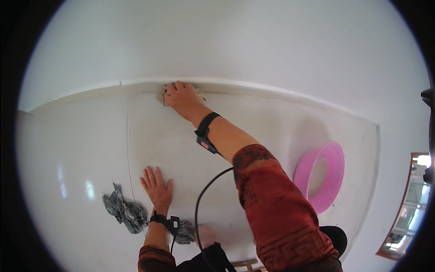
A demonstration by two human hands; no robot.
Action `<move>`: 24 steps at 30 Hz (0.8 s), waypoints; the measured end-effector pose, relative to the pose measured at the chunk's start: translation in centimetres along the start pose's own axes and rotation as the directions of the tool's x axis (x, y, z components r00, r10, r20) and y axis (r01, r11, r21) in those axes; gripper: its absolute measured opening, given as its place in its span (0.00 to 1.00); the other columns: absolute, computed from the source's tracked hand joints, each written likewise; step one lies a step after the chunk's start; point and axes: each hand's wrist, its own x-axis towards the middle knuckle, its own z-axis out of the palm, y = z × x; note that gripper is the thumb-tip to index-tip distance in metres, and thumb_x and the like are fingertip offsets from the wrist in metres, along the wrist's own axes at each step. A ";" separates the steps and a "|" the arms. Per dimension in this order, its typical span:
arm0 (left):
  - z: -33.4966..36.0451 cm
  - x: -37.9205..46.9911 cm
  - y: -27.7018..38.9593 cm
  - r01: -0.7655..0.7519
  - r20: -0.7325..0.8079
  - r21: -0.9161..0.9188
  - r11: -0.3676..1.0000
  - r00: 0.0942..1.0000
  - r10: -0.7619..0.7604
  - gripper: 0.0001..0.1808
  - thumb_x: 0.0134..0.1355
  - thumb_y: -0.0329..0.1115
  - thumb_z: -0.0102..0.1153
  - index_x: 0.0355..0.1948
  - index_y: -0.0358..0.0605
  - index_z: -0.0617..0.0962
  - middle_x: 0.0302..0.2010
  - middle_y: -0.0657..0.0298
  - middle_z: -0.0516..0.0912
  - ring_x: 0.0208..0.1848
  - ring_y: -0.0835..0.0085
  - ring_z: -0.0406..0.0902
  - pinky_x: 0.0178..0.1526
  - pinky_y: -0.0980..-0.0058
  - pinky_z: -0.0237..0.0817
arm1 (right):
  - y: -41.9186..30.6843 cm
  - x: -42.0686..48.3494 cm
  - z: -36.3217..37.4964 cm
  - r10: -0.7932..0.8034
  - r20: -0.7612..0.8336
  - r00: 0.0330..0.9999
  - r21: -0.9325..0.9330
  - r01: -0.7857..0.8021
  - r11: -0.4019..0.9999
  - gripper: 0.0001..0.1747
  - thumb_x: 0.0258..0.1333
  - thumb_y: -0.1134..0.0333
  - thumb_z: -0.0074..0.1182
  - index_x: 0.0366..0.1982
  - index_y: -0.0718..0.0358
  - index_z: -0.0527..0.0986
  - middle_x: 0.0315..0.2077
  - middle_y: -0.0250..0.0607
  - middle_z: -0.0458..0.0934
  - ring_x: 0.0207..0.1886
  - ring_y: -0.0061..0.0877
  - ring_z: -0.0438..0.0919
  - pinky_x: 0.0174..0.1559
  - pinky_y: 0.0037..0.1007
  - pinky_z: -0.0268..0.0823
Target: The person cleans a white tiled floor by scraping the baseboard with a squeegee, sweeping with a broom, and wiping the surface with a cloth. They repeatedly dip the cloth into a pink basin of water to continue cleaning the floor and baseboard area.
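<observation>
My right hand (183, 97) presses a beige cloth (162, 96) against the low ledge at the foot of the white wall. Its fingers are spread over the cloth, which is bunched out on both sides. Flat on the pale tiled floor (210, 149) lies my left hand (158, 188), empty, with its fingers apart. A crumpled grey cloth or bag (125, 210) lies just left of that hand. Beside my left wrist is a dark grey fuzzy bundle (185, 233), partly hidden by the wrist device.
A pink plastic basin (319, 176) stands to my right, with cloudy liquid apparently inside. A black cable (197, 200) hangs between my arms. A wood-framed mirror or window (406, 210) is at the far right. The white wall (204, 40) rises ahead. Dark clothing (207, 260) shows below.
</observation>
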 end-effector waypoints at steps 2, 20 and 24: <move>-0.1 0.0 0.1 -0.019 -0.031 0.026 0.999 0.999 0.020 0.38 0.53 0.46 0.56 0.62 0.42 0.60 0.67 0.47 0.50 0.69 0.50 0.42 0.67 0.49 0.28 | 3.1 -3.2 -1.2 0.009 0.055 0.998 -0.035 -0.007 0.999 0.14 0.41 0.72 0.56 0.36 0.57 0.74 0.43 0.37 0.68 0.46 0.34 0.66 0.44 0.35 0.63; 0.7 0.6 -1.4 -0.065 0.050 0.295 0.953 0.997 0.053 0.37 0.60 0.47 0.50 0.66 0.44 0.54 0.68 0.50 0.49 0.70 0.55 0.43 0.66 0.53 0.39 | 21.8 -37.4 -18.7 0.893 -0.049 0.447 0.390 -0.815 0.429 0.22 0.40 0.77 0.53 0.43 0.56 0.76 0.41 0.37 0.73 0.43 0.35 0.74 0.46 0.29 0.68; -2.2 3.5 -0.9 -0.037 0.315 0.218 0.975 0.949 -0.035 0.34 0.56 0.44 0.57 0.61 0.41 0.63 0.62 0.44 0.60 0.64 0.50 0.57 0.62 0.59 0.53 | 21.3 -42.9 -25.9 0.871 -0.109 0.479 0.573 -0.686 0.449 0.22 0.39 0.77 0.55 0.43 0.59 0.76 0.40 0.37 0.75 0.44 0.29 0.75 0.48 0.25 0.67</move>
